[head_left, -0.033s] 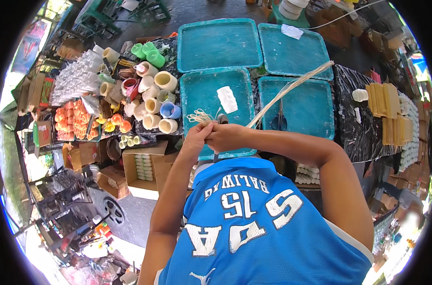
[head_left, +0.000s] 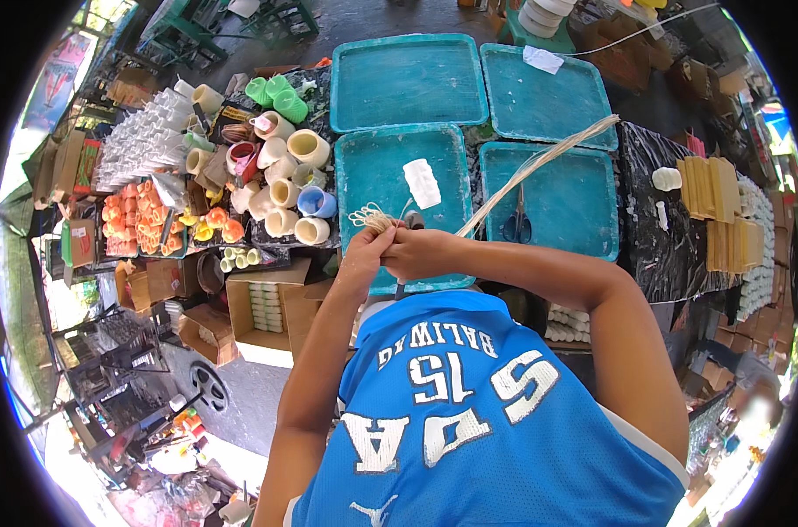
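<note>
Close together over the near edge of a teal tray [head_left: 355, 162], both hands are closed on a bundle of thin, cream-coloured cords [head_left: 561, 147]. My left hand [head_left: 364, 256] pinches it just below the looped ends. Against it, my right hand [head_left: 419, 255] grips the same bundle, whose long tail slants away to the far right. A dark, narrow object shows around my right hand, and its kind cannot be made out. Beyond the hands, a white ridged piece [head_left: 422, 183] lies on the tray. In the tray to the right rest dark-handled scissors [head_left: 517, 227], partly under the cords' line.
Two more teal trays [head_left: 408, 79] sit farther back, one with a white paper scrap [head_left: 542, 60]. Pale cylindrical moulds [head_left: 309, 147], green ones [head_left: 276, 95] and orange pieces [head_left: 136, 215] crowd the left. Yellowish slabs [head_left: 719, 189] lie at right. Below stands an open cardboard box [head_left: 267, 316].
</note>
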The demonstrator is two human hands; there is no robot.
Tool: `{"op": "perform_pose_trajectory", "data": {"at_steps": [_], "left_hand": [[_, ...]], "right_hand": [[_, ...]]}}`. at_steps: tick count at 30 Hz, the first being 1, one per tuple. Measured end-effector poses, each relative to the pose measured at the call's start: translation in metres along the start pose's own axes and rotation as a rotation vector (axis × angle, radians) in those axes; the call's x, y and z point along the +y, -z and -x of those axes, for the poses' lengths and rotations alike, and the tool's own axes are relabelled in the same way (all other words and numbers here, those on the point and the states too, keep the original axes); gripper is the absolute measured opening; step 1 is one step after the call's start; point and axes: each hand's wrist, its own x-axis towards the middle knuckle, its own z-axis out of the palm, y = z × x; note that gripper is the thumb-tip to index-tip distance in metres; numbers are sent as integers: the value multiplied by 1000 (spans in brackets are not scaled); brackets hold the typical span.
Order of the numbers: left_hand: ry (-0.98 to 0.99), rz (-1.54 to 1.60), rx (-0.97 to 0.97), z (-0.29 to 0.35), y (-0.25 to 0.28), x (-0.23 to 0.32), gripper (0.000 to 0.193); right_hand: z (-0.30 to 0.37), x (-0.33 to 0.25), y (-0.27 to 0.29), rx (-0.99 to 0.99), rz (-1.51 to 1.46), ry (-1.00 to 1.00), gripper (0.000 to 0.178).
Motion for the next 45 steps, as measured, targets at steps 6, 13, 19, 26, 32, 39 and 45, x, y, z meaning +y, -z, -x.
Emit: {"op": "perform_pose_trajectory", "data": {"at_steps": [6,13,19,26,32,39,45], "left_hand": [[33,362,30,-17,14,-15,18],[-6,552,-4,-9,32,-4,22],[-2,245,-99,17,-3,-1,25],[-68,-83,0,34,-31,-4,28],[-81,-144,53,42,-37,0,34],[-242,-9,52,51,-45,2,20],[-267,-81,126,51,-46,0,17]], "right_hand": [[10,-22,-2,194,-31,-220,32],[48,-17,29,193,-571,-951,44],[31,-15,63,324,-1478,-1434,30],[8,-25,81,378,-1398,-1549,22],[5,-27,99,643,-1128,-1521,17],[9,-22,91,436,-945,-1314,20],[12,-31,98,373,-1036,-1388,23]]}}
